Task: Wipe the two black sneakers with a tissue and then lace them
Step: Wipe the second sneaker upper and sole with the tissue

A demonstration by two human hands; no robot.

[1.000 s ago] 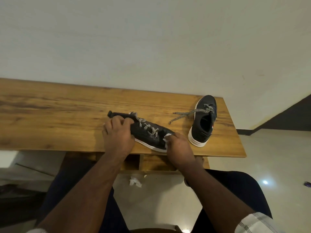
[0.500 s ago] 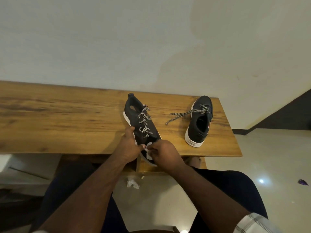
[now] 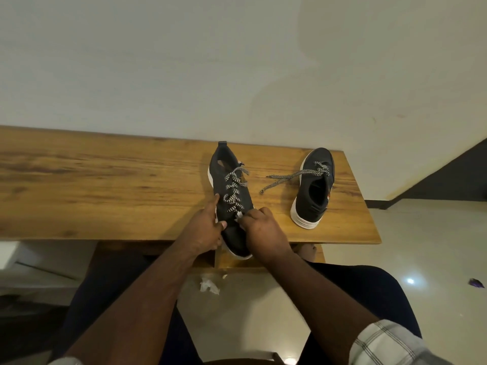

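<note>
— Where's everything?
— The counter carries both; the near sneaker runs lengthwise away from the person, toe overhanging the front edge; the far sneaker sits well right.
— Hands?
— Left hand steadies its side, fingers straight; right hand pinches the tissue (nearer the toe box).

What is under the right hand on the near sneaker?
A bit of white tissue shows at the right hand's fingertips, on the near sneaker's toe. How much tissue lies beneath is covered.
</note>
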